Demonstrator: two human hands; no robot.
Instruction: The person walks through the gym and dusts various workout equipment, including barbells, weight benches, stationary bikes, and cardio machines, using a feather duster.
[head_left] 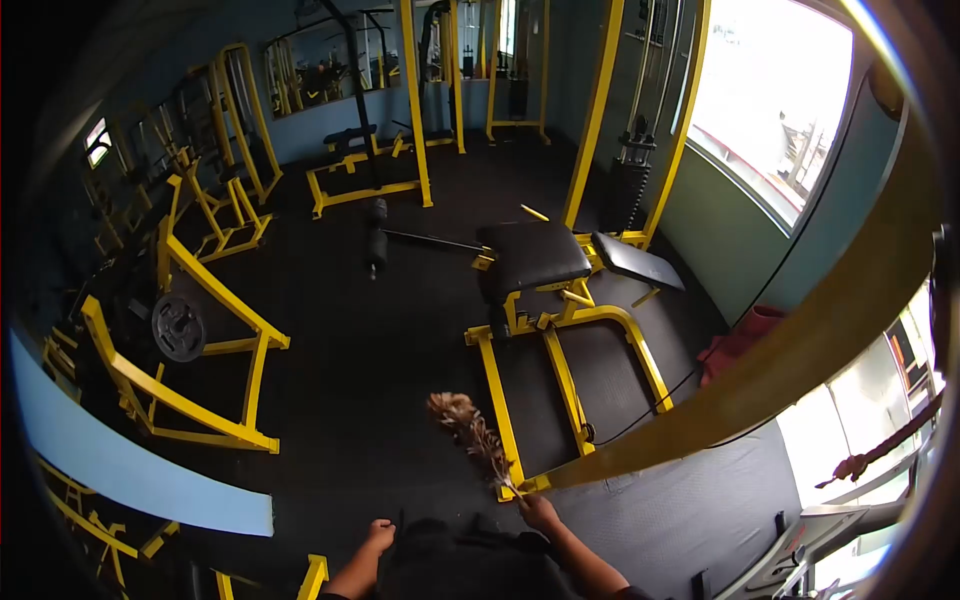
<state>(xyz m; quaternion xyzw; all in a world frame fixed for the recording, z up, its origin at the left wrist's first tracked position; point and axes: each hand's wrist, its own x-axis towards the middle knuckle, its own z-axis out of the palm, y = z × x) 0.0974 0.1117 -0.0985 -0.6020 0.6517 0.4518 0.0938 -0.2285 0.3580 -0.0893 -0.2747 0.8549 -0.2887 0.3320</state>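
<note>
My right hand is closed around the thin handle of a brown feather duster. The feathers point forward and to the left, over the dark floor beside the yellow base of a leg machine. Low in the view, my left hand is curled into a loose fist in front of my body, with nothing visible in it. A yellow upright beam rises from near my right hand toward the upper right.
A padded black seat tops the leg machine. To the left stands a yellow frame with a weight plate. A treadmill is at lower right, near a hanging rope. A pale blue wall end juts in from the left.
</note>
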